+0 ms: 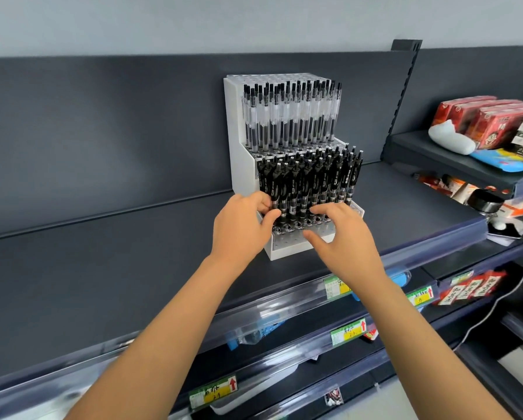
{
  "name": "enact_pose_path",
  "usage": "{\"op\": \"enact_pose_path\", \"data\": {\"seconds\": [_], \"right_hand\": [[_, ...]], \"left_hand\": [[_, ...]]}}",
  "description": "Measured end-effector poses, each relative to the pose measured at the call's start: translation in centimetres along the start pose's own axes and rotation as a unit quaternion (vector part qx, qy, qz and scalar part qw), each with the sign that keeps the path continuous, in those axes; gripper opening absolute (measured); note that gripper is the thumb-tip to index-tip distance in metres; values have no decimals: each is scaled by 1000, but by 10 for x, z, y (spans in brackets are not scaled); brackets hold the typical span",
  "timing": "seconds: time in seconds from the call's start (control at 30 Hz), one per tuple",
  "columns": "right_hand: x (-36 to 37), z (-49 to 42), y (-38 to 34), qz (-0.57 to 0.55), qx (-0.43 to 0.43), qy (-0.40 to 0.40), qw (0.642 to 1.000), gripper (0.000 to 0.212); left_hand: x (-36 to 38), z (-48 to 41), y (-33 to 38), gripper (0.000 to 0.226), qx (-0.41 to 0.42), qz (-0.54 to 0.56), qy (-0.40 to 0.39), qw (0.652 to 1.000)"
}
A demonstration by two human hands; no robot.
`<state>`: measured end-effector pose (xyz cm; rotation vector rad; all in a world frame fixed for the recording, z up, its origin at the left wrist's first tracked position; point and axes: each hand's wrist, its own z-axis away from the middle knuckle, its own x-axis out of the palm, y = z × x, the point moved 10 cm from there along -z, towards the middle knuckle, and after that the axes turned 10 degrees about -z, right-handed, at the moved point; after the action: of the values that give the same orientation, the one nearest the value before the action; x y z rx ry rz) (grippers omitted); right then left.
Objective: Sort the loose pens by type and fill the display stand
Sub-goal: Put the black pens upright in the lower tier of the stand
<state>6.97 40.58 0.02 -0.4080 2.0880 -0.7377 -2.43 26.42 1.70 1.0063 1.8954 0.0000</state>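
Display stand (pixel 234 131): clear pens (pixel 290 116) stock far tier, black pens (pixel 315 180) the middle, near row unfilled; left hand (pixel 242 228) pinches a black pen, grip of right hand (pixel 345 234) unclear

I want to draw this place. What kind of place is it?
Most likely a shop, maybe a stationery or convenience store. The long dark shelves carry price tags on their front edges, a white display stand is packed with pens, and red boxed goods sit on the next shelf.
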Motion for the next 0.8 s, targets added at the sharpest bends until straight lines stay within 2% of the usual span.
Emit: {"op": "enact_pose_path", "data": {"seconds": [0.2,0.3,0.47,0.7,0.8], "right_hand": [[4,0,4,4,6,-6,1000,36],[2,1,4,15,0,9,1000,37],[-12,0,5,-5,8,56,998,41],[-11,3,13,-4,36,56,998,48],[-3,8,21,3,59,37,998,49]], "left_hand": [[-2,8,-4,18,-24,50,44,997],[-3,11,-3,19,-27,37,55,997],[2,11,-6,18,-48,9,33,998],[0,2,4,16,-10,-92,-2,996],[4,7,-1,24,-1,-68,-12,998]]}}
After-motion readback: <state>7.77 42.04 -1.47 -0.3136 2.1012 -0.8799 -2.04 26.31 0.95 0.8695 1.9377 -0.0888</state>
